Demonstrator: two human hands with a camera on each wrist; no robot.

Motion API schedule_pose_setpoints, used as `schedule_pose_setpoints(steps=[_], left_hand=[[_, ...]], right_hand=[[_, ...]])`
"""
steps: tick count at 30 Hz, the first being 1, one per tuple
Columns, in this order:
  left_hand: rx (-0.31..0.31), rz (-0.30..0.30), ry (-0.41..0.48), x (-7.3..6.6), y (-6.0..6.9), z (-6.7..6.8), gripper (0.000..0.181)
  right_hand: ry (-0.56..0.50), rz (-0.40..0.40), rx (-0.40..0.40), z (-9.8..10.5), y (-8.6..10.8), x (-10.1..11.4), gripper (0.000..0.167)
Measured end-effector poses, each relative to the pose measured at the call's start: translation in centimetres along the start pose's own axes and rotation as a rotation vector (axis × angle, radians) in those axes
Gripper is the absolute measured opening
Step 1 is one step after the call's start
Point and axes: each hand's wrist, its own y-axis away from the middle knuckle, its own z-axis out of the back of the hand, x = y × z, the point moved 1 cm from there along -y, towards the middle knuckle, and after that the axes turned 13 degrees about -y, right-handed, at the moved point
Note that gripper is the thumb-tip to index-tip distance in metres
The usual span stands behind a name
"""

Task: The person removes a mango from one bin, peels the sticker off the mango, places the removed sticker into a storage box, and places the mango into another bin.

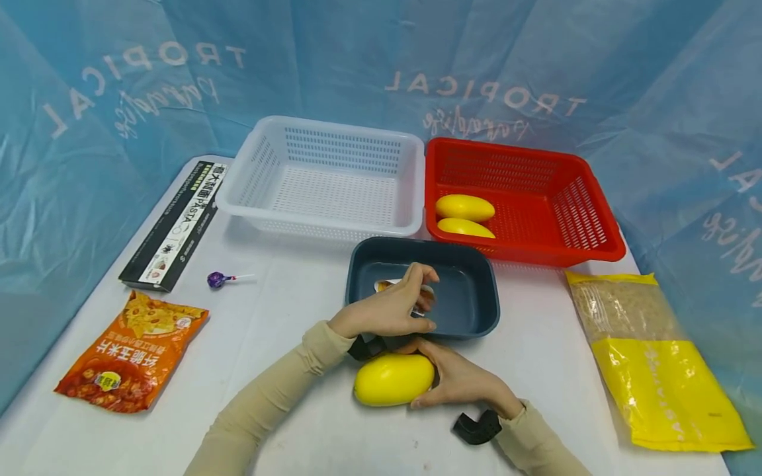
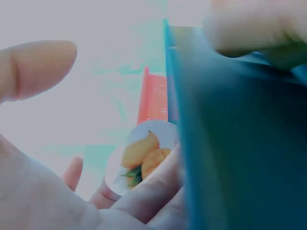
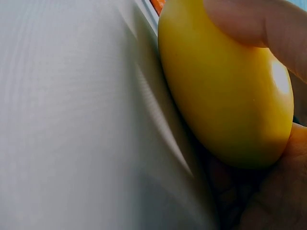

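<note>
My left hand (image 1: 395, 307) reaches over the dark blue basin (image 1: 488, 291), fingers bent and thumb apart. Beneath its fingers lies a white item printed with orange fruit (image 1: 387, 285), mostly covered. In the left wrist view its round printed face (image 2: 141, 155) shows among the fingers, and the thumb (image 2: 43, 67) stands clear of it. Just in front of the basin, my right hand (image 1: 461, 377) grips a smooth yellow mango (image 1: 394, 379) at its right end. The right wrist view shows the mango (image 3: 220, 91) close above the white tabletop, the thumb lying across it.
Behind the basin stand a white basket (image 1: 333, 192) and a red basket (image 1: 565, 228) with two yellow mangoes (image 1: 464, 207). To the left are a pasta box (image 1: 175, 225), a lollipop (image 1: 217, 280) and an orange snack bag (image 1: 132, 354). A yellow pasta bag (image 1: 661, 370) lies right.
</note>
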Motion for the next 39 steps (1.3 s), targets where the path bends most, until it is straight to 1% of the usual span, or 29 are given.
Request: schedule_pose_setpoints(steps=[3,7,9,11,13,15,18,20,24,28,31,34,36,39], left_hand=[[-0.04,-0.042,0.041,-0.1,0.1,0.6,0.06],[-0.075,-0.06,0.088,0.3,0.0,1.2,0.058],[-0.08,-0.064,0.12,0.5,0.0,1.4,0.056],[-0.069,-0.067,0.159,0.7,-0.1,1.4,0.055],[-0.035,-0.062,0.192,0.9,-0.2,1.2,0.054],[0.014,-0.063,0.227,0.8,-0.4,0.8,0.054],[0.103,-0.069,0.25,0.7,-0.7,0.0,0.054],[0.149,-0.074,0.256,0.7,-0.8,-0.3,0.055],[0.198,-0.065,0.273,1.1,-0.9,-0.8,0.055],[0.226,-0.025,0.291,1.7,-1.0,-1.0,0.06],[0.227,0.002,0.283,2.0,-1.1,-1.1,0.062],[0.207,0.012,0.253,2.0,-1.2,-1.2,0.061],[0.18,0.027,0.188,1.9,-1.2,-1.2,0.061],[0.132,0.067,0.045,1.7,-1.1,-1.1,0.063]], right_hand=[[0.003,-0.002,0.002,0.1,0.0,0.1,0.068],[0.012,-0.013,0.002,0.2,0.0,0.2,0.066],[0.016,-0.02,0.004,0.2,0.0,0.3,0.066],[0.016,-0.024,0.006,0.2,0.0,0.3,0.066],[0.015,-0.023,0.007,0.2,0.0,0.3,0.066],[0.012,-0.017,0.008,0.2,0.0,0.2,0.066],[0.014,0.006,0.006,0.2,0.0,0.1,0.068],[0.016,0.02,0.007,0.2,-0.1,0.1,0.07],[0.013,0.026,0.008,0.2,-0.1,0.0,0.071],[-0.005,0.015,0.009,0.1,0.0,0.0,0.07],[-0.013,0.014,0.01,0.1,0.0,0.0,0.069],[-0.018,0.014,0.008,0.0,0.0,0.1,0.068],[-0.014,0.012,0.006,0.0,0.0,0.1,0.068],[-0.003,0.005,0.004,0.0,0.0,0.1,0.068]])
